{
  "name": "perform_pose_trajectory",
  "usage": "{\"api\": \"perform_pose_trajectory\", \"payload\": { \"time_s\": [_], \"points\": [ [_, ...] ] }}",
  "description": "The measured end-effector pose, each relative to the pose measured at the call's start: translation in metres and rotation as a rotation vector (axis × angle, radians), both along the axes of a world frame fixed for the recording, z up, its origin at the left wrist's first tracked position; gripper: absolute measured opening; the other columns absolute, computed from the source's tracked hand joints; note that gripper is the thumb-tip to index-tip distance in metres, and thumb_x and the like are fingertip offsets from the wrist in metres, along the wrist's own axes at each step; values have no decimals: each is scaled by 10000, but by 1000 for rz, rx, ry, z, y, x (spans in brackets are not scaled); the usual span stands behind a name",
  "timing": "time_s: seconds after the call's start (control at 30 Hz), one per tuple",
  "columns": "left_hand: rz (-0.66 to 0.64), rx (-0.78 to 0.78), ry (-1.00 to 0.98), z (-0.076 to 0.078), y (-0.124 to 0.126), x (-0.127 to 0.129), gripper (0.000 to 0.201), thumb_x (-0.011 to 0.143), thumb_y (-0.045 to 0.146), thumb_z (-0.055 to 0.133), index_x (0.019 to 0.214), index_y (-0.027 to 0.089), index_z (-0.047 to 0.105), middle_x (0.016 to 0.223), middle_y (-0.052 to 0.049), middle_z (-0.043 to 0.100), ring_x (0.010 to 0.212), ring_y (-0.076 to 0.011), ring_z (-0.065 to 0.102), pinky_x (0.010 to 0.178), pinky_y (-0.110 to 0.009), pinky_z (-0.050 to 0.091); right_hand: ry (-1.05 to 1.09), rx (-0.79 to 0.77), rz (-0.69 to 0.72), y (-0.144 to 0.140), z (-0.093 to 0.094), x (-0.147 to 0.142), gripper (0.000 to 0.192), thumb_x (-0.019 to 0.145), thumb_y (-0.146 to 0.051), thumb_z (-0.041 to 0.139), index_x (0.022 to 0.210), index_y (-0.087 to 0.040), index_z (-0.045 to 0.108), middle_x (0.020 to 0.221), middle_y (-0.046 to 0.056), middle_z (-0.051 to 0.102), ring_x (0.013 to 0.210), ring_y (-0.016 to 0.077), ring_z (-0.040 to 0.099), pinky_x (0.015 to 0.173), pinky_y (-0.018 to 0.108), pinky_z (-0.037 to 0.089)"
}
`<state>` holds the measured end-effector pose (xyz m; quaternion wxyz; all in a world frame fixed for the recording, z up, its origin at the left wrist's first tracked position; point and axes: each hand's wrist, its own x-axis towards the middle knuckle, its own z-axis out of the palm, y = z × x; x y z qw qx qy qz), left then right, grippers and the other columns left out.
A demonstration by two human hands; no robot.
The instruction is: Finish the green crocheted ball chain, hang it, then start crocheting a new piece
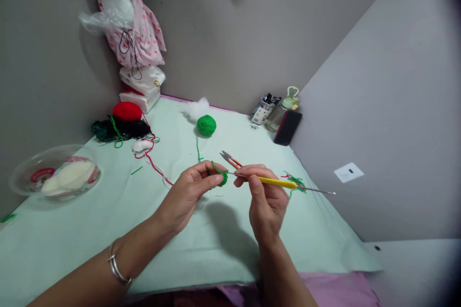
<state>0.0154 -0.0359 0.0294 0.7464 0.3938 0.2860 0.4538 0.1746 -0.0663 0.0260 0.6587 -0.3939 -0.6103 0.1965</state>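
Above the pale green table cover (108, 230), we raise both forearms, wrists bent inward. Our left hand (187, 194) pinches a small green crochet piece (223, 177) between thumb and fingers; our right hand (264, 199) grips a yellow-handled crochet hook (277, 182), its tip at the piece. Snips (230, 158) lie just behind.

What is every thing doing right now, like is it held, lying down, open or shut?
left hand: pinching the small green crochet piece
right hand: gripping the yellow crochet hook, tip at the piece
green yarn ball: resting on the table, strand trailing off
snips: lying on the table, untouched
red yarn ball: resting by the wall
clear bowl: upright, holding things
phone: leaning against the wall, screen dark
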Motion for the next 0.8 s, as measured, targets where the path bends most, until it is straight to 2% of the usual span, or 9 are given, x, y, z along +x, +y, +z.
{"api": "perform_pose_trajectory", "payload": {
  "time_s": [0.17, 0.3, 0.43, 0.57, 0.67, 0.73, 0.8],
  "points": [
    [16, 32, 24, 0, 0, 0, 129, 825, 282, 773, 915, 195, 741, 891, -22, 676, 922, -183, 563, 891, -315, 382, -124, 34, -31, -4, -1, 1, 217, 1005, -145, 514, 1023, -240, 709, 921, 32, 698, 774, 173, 645, 757, 377, 521],
    [19, 48, 20, -1, -1, 2, 166, 823, 290, 788, 960, 202, 755, 873, -9, 649, 890, -170, 554, 864, -306, 392, -232, 95, -46, -3, -5, 1, 239, 988, -108, 520, 1067, -247, 697, 917, 41, 709, 839, 199, 665, 800, 407, 542],
    [-3, 24, -26, -1, -2, 3, 350, 818, 278, 807, 1158, 233, 737, 849, 13, 628, 873, -150, 563, 869, -294, 401, -328, 173, -98, -2, -7, -2, 298, 966, -74, 548, 1134, -275, 691, 965, 54, 727, 911, 208, 694, 794, 392, 581],
    [-30, -30, -68, 1, -4, 2, 555, 818, 245, 810, 1349, 242, 646, 843, 16, 654, 855, -143, 575, 887, -294, 404, -466, 232, -226, -2, -15, -4, 404, 940, -61, 605, 1216, -337, 711, 1042, 63, 717, 938, 202, 716, 748, 344, 606],
    [-54, -73, -109, 3, -5, 2, 628, 807, 241, 823, 1399, 239, 612, 835, 16, 668, 856, -146, 588, 893, -296, 406, -571, 303, -307, -3, -23, -3, 505, 909, -59, 662, 1303, -374, 688, 1149, 77, 707, 959, 213, 720, 773, 364, 618],
    [-73, -92, -128, 4, -6, 3, 612, 795, 247, 833, 1374, 233, 636, 823, 14, 670, 846, -150, 589, 894, -303, 406, -565, 319, -303, -4, -25, -4, 547, 897, -53, 677, 1330, -387, 670, 1194, 83, 699, 994, 229, 719, 801, 392, 622],
    [-91, -90, -128, 4, -5, 3, 567, 782, 252, 843, 1324, 225, 678, 823, 8, 665, 838, -155, 583, 891, -310, 403, -455, 298, -269, -4, -22, -6, 530, 901, -42, 670, 1296, -395, 691, 1180, 74, 701, 1017, 231, 715, 815, 401, 617]
  ]
}}
